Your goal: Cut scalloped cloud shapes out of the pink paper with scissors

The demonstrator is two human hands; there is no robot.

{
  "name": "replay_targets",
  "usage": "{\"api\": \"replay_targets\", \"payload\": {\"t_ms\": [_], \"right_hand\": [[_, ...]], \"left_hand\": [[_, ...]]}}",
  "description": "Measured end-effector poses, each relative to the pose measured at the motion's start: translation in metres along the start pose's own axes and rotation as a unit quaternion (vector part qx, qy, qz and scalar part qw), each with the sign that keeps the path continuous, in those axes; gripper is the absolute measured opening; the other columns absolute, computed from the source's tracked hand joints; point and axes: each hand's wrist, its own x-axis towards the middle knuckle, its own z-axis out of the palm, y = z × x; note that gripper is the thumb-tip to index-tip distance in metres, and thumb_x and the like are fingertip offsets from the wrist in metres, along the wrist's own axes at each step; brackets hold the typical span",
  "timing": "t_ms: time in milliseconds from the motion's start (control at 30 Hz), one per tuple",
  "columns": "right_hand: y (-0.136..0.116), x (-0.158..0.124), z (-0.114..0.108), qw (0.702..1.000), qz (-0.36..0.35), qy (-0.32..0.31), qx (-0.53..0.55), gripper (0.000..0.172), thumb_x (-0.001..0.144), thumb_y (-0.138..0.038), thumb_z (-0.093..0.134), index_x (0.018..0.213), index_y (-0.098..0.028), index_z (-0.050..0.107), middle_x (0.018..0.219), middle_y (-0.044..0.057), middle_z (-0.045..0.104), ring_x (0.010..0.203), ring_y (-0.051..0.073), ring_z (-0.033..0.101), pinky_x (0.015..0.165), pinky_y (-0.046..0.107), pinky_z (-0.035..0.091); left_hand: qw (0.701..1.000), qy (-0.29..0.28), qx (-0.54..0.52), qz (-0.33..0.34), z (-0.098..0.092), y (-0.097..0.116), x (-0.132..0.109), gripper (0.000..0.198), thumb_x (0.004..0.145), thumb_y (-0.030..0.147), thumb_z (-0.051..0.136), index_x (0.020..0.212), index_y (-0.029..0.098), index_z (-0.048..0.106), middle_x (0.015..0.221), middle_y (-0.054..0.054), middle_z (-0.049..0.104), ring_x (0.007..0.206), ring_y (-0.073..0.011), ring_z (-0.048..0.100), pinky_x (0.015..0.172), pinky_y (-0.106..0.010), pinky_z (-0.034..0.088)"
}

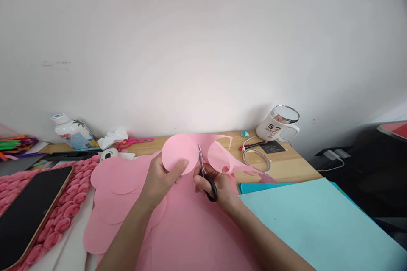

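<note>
My left hand pinches a round piece of pink paper, thumb on its face and fingers behind. In my right hand are black-handled scissors, their blades pointing up beside the right edge of the round piece. A pink paper scrap with curved cut edges extends to the right, behind the scissors and my right hand. Several pink rounds overlap in a pile at the left, and larger pink sheets lie below my hands.
Light blue sheets lie at right. A white mug, a coiled cable and pink scissors are near the wall. At left are a white bottle and a phone on rows of pink rosettes.
</note>
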Motion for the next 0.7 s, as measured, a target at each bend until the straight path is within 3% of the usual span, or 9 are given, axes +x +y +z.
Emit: {"api": "replay_targets", "payload": {"t_ms": [233,467,700], "right_hand": [[0.0025,-0.0002,0.0005,1.000,-0.006,0.002,0.019,0.022,0.072,-0.037,0.064,0.063,-0.023,0.049,0.052,-0.004,0.045,0.049,0.012,0.044,0.049,0.024,0.036],[0.0059,0.0011,0.0011,1.000,-0.015,0.011,0.007,0.024,0.072,-0.040,0.064,0.063,-0.023,0.051,0.049,-0.005,0.047,0.046,0.012,0.042,0.047,0.024,0.034],[0.0079,0.0024,0.0006,1.000,-0.006,0.007,0.021,0.019,0.070,-0.038,0.066,0.065,-0.024,0.054,0.050,-0.006,0.045,0.048,0.012,0.044,0.048,0.024,0.035]], "left_hand": [[1.000,-0.009,-0.008,-0.004,-0.0005,0.0007,-0.0006,0.023,0.071,0.032,0.062,0.060,0.017,0.048,0.042,0.007,0.042,0.041,-0.0076,0.038,0.042,-0.021,0.031],[0.996,-0.080,0.003,-0.026,0.0030,0.0017,-0.0003,0.021,0.073,0.033,0.060,0.063,0.016,0.055,0.047,0.003,0.050,0.045,-0.0098,0.044,0.045,-0.023,0.036],[0.997,-0.063,0.035,-0.035,0.0014,-0.0001,-0.0019,0.020,0.072,0.028,0.060,0.058,0.017,0.053,0.046,0.005,0.046,0.047,-0.0091,0.043,0.043,-0.021,0.035]]}}
